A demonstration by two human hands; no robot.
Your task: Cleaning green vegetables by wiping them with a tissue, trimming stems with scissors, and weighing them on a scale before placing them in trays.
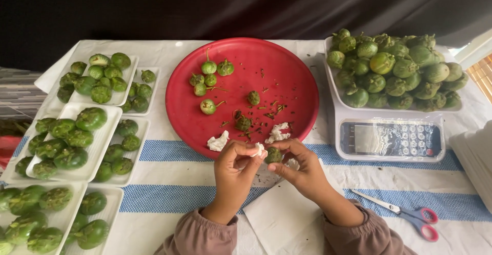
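At the red tray's (302,60) near edge, your right hand (302,170) is pinching a small green eggplant (273,155) while your left hand (233,170), fingers closed on a white tissue scrap (259,149), is wiping it.

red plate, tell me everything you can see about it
The red plate is large, round and shallow, smooth like plastic, lying flat at the middle of the white cloth with blue stripes. On it lie several small green round vegetables, some with thin stems, plus scattered stem bits and two crumpled white wads near its front rim. The left hand and right hand hover at that front edge, hiding a little of the rim. A white scale stands just to its right.
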